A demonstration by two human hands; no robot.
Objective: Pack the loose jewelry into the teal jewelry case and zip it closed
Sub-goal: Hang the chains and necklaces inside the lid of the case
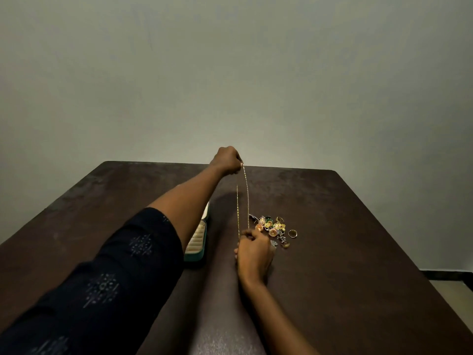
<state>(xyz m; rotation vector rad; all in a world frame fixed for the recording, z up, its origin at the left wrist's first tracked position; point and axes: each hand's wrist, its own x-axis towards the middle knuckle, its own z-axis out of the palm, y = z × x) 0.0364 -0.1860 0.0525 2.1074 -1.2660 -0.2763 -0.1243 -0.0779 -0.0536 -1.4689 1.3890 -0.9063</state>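
Observation:
A thin gold chain (246,193) hangs stretched in the air between my two hands. My left hand (227,160) is raised high above the table and pinches the chain's upper end. My right hand (252,252) rests low near the table and pinches the lower part, with a second strand rising beside the first. The teal jewelry case (198,242) lies open behind my left forearm, showing its cream ring rolls; most of it is hidden by the arm. A pile of loose jewelry (272,226) with earrings and rings lies right of my right hand.
A gold ring (292,233) lies apart at the pile's right edge. The dark brown table (345,239) ends at the far edge against a plain wall and drops off on the right to a floor strip.

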